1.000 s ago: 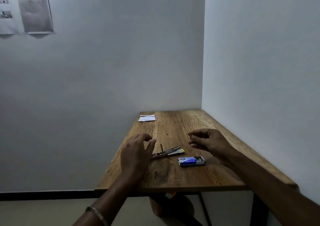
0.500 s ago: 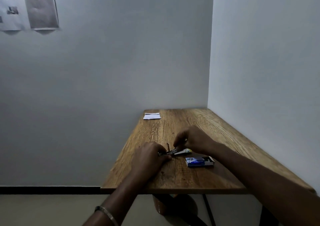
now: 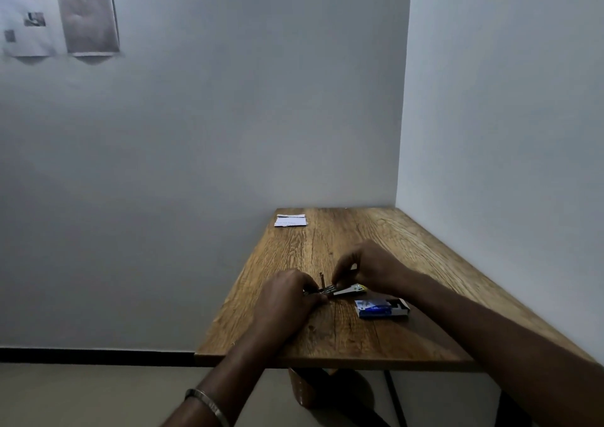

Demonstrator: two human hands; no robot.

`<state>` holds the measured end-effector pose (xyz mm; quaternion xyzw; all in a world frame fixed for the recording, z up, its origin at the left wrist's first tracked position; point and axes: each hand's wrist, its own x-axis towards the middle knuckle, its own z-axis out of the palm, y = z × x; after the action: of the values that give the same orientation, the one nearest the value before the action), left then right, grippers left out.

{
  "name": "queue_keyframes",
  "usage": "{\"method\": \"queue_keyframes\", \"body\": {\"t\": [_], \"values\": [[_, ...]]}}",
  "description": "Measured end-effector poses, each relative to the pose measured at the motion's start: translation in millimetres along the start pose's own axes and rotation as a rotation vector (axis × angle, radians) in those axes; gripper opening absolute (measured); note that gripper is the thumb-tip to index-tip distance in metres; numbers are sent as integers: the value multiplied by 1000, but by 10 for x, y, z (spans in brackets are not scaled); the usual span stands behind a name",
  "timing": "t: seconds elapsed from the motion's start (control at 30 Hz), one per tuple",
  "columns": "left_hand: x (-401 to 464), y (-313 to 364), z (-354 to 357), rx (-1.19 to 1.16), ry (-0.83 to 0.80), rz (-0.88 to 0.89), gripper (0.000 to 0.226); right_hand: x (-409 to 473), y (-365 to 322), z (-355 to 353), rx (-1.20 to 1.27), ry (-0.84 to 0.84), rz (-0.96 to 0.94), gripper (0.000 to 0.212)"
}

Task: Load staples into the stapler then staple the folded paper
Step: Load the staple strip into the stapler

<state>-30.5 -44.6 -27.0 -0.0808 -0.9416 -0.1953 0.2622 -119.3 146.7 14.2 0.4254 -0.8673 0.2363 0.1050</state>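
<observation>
A small metal stapler [image 3: 343,290] with a yellow and white end lies opened on the wooden table [image 3: 425,250]. My left hand [image 3: 287,299] grips its left end and hides that part. My right hand [image 3: 369,268] pinches the stapler from above near its middle; whether it also holds staples I cannot tell. A thin metal part sticks up between the two hands. The blue and white staple box [image 3: 380,308] lies open just right of the stapler, in front of my right wrist. The folded white paper [image 3: 291,220] rests at the table's far left corner.
The table stands in a corner, with one wall behind it and another along its right side. Its left and near edges drop off to the floor. A brown object sits under the table by the dark legs. Two papers [image 3: 58,11] hang on the wall at upper left.
One second ago both hands hovered open above the stapler. They came down onto it and took hold, the left at the left end and the right on top. The view shifted slightly.
</observation>
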Motion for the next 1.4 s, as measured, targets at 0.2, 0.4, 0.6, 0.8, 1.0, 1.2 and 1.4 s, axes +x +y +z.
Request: {"method": "queue_keyframes", "body": {"t": [0.2,0.4,0.6,0.8,1.0,1.2,1.4], "values": [[14,-8,20,-19,3,-1,24,-24,42,13,-12,-4,11,15],[24,-26,31,-27,14,-12,26,-69,81,-11,59,-41,20,12],[38,-20,28,-35,-5,-21,27,-143,210,-126,57,-22,67,16],[32,-17,10,-34,-7,-38,26,-152,255,-179,74,-16,107,16],[37,-18,24,-39,-13,-36,27,-210,212,-237,43,92,95,18],[14,-28,16,-27,0,-26,26,-69,-174,-77,-50,20,-55,30],[-2,-38,11,-23,18,5,26,54,-317,12,-47,50,-103,20]]}}
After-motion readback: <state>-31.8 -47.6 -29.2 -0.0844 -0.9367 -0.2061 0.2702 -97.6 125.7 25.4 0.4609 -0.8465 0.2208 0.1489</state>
